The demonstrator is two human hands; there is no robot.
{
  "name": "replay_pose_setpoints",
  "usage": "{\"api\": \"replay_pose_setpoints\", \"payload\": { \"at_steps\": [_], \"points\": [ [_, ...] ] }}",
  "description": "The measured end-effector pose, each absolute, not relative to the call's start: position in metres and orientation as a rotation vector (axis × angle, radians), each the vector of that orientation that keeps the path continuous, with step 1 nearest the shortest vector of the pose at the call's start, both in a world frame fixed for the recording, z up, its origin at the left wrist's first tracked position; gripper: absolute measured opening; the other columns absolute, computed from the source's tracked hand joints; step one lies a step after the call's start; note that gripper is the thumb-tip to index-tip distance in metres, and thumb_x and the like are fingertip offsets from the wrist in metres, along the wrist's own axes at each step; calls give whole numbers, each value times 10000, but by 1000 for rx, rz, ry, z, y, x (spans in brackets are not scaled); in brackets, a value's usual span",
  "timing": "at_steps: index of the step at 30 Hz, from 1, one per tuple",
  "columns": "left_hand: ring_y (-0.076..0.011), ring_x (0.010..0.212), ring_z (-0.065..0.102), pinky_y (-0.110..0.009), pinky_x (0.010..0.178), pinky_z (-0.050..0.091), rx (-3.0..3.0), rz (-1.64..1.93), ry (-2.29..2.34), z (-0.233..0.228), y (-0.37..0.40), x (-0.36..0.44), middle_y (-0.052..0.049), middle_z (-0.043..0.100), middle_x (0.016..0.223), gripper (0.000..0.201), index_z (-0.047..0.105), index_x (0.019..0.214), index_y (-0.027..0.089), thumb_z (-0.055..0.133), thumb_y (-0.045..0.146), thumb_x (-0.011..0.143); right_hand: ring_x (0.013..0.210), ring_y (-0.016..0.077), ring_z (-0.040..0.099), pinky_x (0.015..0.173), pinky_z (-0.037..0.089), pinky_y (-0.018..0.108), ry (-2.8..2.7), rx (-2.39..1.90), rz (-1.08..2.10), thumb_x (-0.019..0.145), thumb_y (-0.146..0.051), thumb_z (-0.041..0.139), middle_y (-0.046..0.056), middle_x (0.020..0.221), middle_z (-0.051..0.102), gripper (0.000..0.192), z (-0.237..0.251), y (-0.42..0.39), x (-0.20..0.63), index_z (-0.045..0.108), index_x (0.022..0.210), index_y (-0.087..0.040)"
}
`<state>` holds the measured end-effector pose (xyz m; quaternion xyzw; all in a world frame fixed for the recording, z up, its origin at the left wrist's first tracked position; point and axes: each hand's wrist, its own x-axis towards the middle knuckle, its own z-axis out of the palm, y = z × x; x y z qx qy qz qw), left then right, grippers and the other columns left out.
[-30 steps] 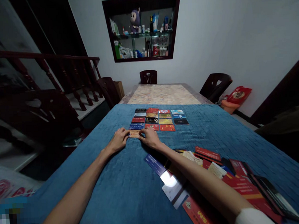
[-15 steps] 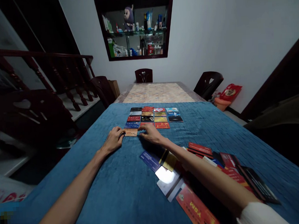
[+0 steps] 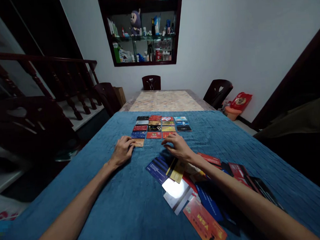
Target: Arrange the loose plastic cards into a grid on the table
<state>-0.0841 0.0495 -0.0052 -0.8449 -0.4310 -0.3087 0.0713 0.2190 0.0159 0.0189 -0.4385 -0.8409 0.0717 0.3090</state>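
Nearest the camera, in the lower right of the frame, a loose heap of cards (image 3: 196, 193) lies spread on the blue cloth (image 3: 121, 208), with an orange card (image 3: 204, 223) at its near edge and a shiny card (image 3: 174, 187) catching the light. Both bare forearms reach up from the bottom edge. At mid-frame the left hand (image 3: 122, 151) rests palm down on the cloth, fingers loosely curled, its fingertips touching a tan card (image 3: 138, 143); it grips nothing. Just right of centre the right hand (image 3: 177, 146) hovers with fingers spread wide and empty, above the far end of the heap. Beyond the hands, just above centre, a grid of cards (image 3: 161, 126) lies in neat rows, the tan card just below its left column. Farther up, bare tabletop (image 3: 165, 101), dark chairs (image 3: 151, 82) and a wall shelf (image 3: 141, 29).
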Motion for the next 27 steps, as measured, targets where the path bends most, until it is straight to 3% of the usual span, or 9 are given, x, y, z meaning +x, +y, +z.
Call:
{"api": "replay_pose_setpoints", "payload": {
  "at_steps": [5,13,19,27],
  "points": [
    [-238,976,560,-417,883,483,-2598,-942,-1192,4,33,-62,-90,626,1036,208,683,1017,174,486,209,960,905,229,529,812,414,369,-2220,-1122,151,862,-133,609,65,956,719,182,14,-5,241,744,952,-217],
    [-247,993,550,-409,890,467,-2705,-819,-1050,15,4,-16,-106,619,1042,168,661,1026,157,540,170,911,982,244,527,865,418,416,-2298,-1141,176,911,-195,586,79,1016,719,170,4,-31,266,734,991,-224],
    [-253,977,538,-412,858,438,-2790,-638,-988,26,-24,23,-106,630,1030,169,665,1026,147,578,210,896,1165,296,464,963,372,507,-2509,-1108,280,925,-236,540,81,1257,675,322,11,-46,269,679,1216,-253],
    [-234,925,539,-383,798,391,-2928,-563,-930,25,-38,49,-76,659,854,158,687,825,153,574,232,902,1271,339,409,1024,326,555,-2608,-1139,347,781,-144,523,62,1330,649,475,17,-52,268,677,1222,-225]
  ]
}}
